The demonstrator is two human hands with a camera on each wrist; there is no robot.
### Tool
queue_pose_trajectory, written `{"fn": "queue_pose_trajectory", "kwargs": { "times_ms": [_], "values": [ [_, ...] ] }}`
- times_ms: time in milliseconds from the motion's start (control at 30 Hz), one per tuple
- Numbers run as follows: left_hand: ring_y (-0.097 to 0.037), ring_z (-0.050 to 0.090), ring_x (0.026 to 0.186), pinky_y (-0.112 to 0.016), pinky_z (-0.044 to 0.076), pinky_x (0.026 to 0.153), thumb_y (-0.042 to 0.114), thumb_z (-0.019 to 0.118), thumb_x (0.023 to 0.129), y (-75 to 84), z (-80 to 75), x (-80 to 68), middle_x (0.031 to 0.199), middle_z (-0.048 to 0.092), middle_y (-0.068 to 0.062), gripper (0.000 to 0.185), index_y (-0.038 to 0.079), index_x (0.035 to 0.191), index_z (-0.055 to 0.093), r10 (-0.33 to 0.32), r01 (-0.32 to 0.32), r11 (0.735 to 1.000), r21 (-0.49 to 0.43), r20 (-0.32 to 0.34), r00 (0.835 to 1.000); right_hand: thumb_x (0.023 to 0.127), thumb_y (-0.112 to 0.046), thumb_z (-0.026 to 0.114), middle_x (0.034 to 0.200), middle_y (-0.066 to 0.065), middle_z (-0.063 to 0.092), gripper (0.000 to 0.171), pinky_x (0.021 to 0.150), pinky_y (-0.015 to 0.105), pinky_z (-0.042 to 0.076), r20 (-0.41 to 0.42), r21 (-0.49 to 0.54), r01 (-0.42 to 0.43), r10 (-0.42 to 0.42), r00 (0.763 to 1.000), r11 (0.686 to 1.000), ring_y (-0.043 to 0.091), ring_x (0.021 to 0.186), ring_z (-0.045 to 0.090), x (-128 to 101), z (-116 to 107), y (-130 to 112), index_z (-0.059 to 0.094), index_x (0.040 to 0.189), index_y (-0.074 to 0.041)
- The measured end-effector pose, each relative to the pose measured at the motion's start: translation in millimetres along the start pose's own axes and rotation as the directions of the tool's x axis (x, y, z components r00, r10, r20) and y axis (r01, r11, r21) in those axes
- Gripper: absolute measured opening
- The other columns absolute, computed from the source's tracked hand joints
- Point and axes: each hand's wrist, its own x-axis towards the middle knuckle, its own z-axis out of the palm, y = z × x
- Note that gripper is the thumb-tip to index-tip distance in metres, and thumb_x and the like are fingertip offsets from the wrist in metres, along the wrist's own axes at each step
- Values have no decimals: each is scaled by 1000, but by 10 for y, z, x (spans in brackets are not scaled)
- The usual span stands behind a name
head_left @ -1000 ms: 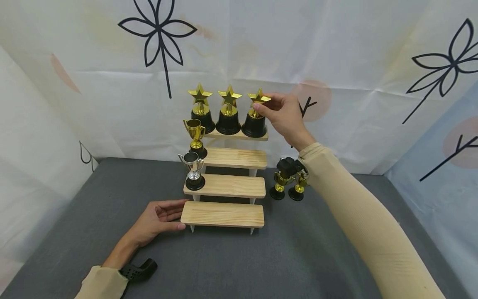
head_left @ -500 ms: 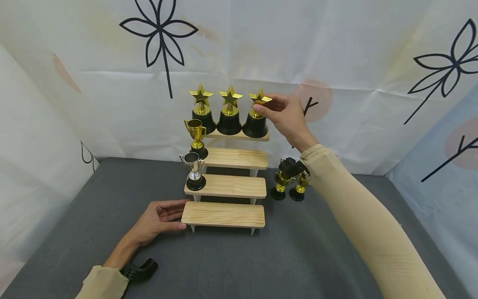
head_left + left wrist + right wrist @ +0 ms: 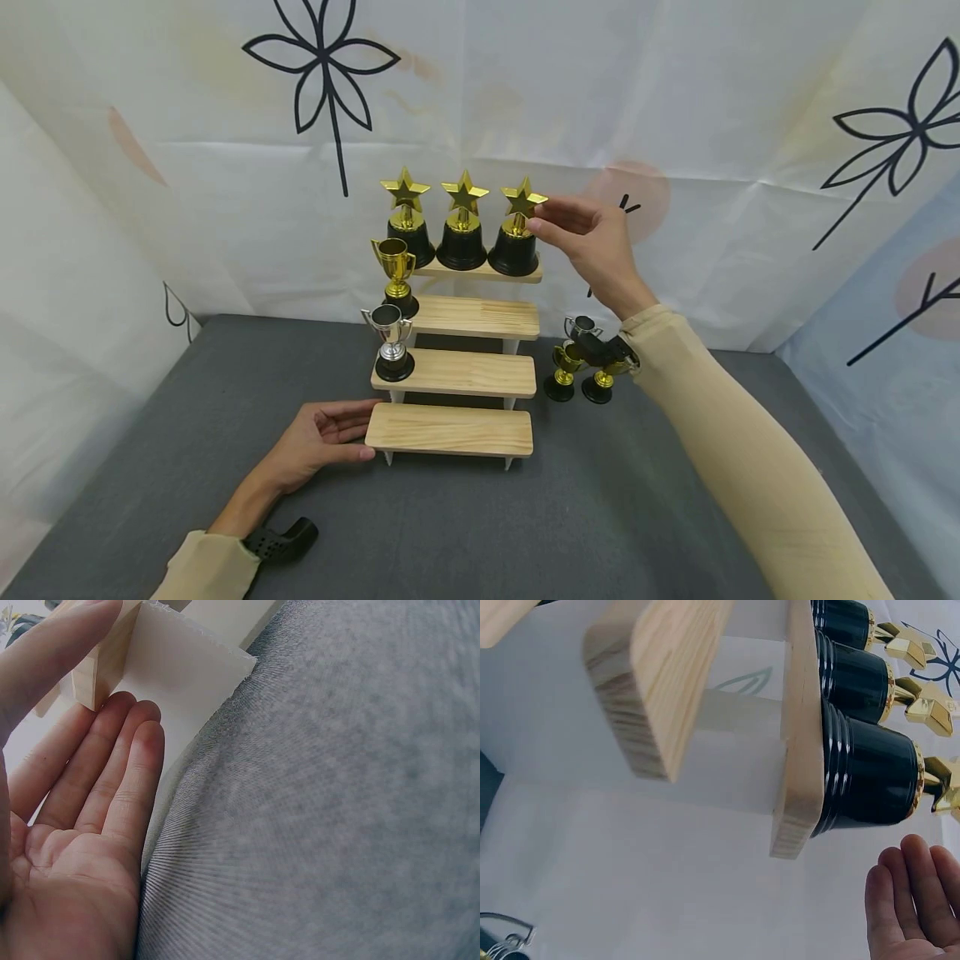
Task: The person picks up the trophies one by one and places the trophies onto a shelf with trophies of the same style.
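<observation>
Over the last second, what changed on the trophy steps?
The right hand let go of the rightmost gold star trophy with a black base on the top wooden step and drew back to the right, fingers now open beside the star. The left hand stayed resting against the bottom wooden step. No other trophy moved.

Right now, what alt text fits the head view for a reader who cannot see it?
A right hand hovers open beside the rightmost star trophy on a wooden stepped stand, while the left hand rests against the bottom step.
</observation>
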Motion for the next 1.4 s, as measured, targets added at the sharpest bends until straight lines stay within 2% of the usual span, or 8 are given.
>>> {"fn": "queue_pose_trajectory", "kwargs": {
  "times_ms": [233, 667, 833, 1200, 1400],
  "values": [
    [-16, 65, 117, -33, 56, 99, -9, 81, 79, -3, -7, 4, 140, 50, -36, 70, -20, 139, 46, -4, 4, 1000, 2, 0, 1000, 90, -11, 78, 119, 12, 71, 45, 101, 32, 55, -11, 1, -13, 13, 1000, 1000, 17, 110, 67, -123, -117, 39, 65, 130, 5],
    [-16, 65, 118, -32, 56, 99, -9, 81, 79, -5, -10, 3, 140, 52, -34, 70, -20, 139, 46, -5, 5, 1000, 2, -2, 1000, 92, -5, 75, 121, 20, 69, 45, 99, 28, 56, -17, 34, 30, -29, 999, 999, 15, 107, 68, -400, -239, 90, 61, 130, 13],
    [-15, 65, 118, -32, 56, 99, -9, 81, 79, 5, -1, 2, 140, 52, -34, 70, -20, 139, 46, 2, -2, 1000, 7, 0, 1000, 93, -5, 75, 121, 17, 70, 45, 99, 26, 56, -16, 27, 18, -18, 1000, 999, 18, 111, 68, -515, -280, 119, 60, 131, 13],
    [-15, 65, 118, -32, 55, 100, -8, 81, 79, 36, 14, -5, 141, 49, -37, 71, -20, 139, 46, -14, 14, 1000, 5, -4, 1000, 92, -6, 76, 120, 8, 71, 41, 98, 23, 55, -36, 10, 6, -6, 999, 1000, 20, 114, 67, -755, -386, 243, 64, 131, 4],
    [-15, 65, 118, -32, 55, 100, -8, 81, 79, 46, 18, -8, 141, 50, -36, 71, -20, 139, 46, -8, 8, 1000, 5, -4, 1000, 93, -3, 74, 120, 6, 71, 41, 98, 22, 55, -42, 14, 3, -2, 999, 1000, 16, 113, 67, -877, -415, 273, 63, 132, 5]
  ]
}}
